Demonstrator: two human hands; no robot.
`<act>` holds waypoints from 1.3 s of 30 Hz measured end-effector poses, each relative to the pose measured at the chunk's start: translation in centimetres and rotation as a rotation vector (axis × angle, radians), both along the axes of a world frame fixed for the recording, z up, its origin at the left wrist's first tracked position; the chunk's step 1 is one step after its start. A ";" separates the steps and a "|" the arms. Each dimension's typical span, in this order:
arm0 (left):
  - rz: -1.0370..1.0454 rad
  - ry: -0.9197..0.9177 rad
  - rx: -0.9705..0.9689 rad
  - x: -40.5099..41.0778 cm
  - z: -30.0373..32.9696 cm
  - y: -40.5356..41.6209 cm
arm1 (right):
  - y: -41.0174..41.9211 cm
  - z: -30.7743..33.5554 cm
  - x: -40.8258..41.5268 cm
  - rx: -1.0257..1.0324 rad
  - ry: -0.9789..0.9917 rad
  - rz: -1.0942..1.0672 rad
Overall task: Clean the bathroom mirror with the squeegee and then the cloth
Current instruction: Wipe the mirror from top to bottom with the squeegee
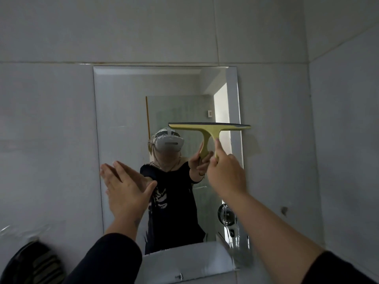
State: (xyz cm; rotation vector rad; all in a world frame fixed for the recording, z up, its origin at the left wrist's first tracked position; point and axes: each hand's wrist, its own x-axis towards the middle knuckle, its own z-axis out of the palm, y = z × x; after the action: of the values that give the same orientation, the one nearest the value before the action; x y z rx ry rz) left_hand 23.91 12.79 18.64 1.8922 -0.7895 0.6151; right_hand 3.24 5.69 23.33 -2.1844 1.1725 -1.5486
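Observation:
The rectangular bathroom mirror [123, 103] hangs on a grey tiled wall in the middle of the head view. A yellow squeegee [209, 128] with a dark rubber blade lies against the glass near the mirror's right edge, blade level and on top. My right hand [225, 175] grips its handle from below. My left hand [125, 187] is flat and open, fingers apart, pressed at the mirror's left edge. The glass reflects a person in a dark top with a headset. No cloth is clearly in view.
A dark striped fabric item [34, 263] hangs at the lower left on the wall. A side wall [348, 140] meets the tiled wall just right of the mirror. A small dark hook [284, 210] sits on the wall at the right.

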 end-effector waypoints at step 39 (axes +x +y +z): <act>-0.029 -0.099 0.058 1.2 -1.6 2.3 | 1.1 2.2 -0.6 -0.380 0.460 -0.062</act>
State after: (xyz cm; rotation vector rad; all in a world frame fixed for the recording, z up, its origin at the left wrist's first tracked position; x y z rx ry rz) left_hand 25.10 15.09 17.08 1.9109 -0.9061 0.6783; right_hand 2.68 6.77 25.50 -2.8965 1.1411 -1.4279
